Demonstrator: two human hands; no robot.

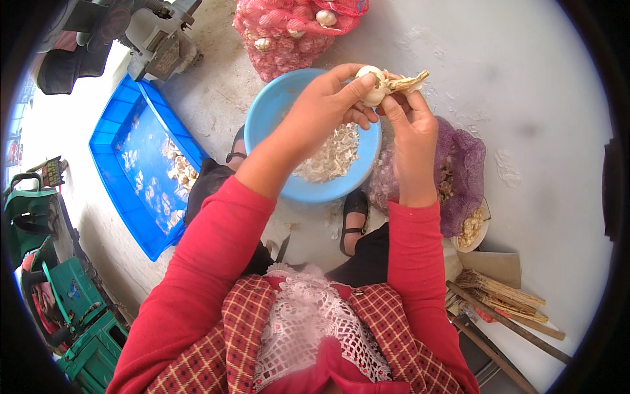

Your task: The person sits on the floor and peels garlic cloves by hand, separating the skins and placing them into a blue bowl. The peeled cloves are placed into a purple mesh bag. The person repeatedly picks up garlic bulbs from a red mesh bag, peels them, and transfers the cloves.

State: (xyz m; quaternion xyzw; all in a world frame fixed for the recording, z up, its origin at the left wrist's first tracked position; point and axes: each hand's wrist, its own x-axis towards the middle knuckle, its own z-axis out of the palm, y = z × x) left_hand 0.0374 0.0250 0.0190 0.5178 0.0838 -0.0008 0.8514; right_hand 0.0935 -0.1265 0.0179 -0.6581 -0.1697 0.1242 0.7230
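Note:
Both hands are raised over the far right rim of a light-blue plastic basin (256,123). My left hand (339,98) grips a white garlic bulb (371,88), its thumb pressed on the skin near a dark gap. My right hand (411,113) pinches the same bulb from the other side, around the base of its dry stalk (411,82), which points right. Some of the right fingers are hidden behind the bulb. Below the hands, papery garlic skins (330,157) lie in the basin.
A red mesh sack of garlic bulbs (290,37) stands beyond the basin. On the left is a blue plastic crate (142,143) with garlic pieces (179,170). To the right are a purple mesh sack (460,172), a small bucket of cloves (471,230) and wooden sticks (507,300).

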